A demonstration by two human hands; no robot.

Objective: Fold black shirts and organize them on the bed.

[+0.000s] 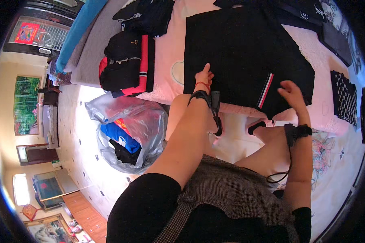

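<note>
A black garment (231, 45) with a white, red and dark stripe lies spread on a pink cover (170, 51) before me. Over its left part is my left hand (204, 76), thumb extended and fingers curled, with a red bracelet at the wrist; I cannot tell whether it pinches the cloth. My right hand (290, 92) hovers at the garment's lower right, fingers bent and apart, nothing seen in them. Both forearms wear black straps with cables.
Folded black and red clothes (124, 65) are stacked at the left, near more dark clothes (152, 18). A plastic bag (152, 121) of clothes stands on the floor. At the right lie a checkered cloth (345, 97) and dark folded garments (334, 42). Tangled cords (321, 152) lie at lower right.
</note>
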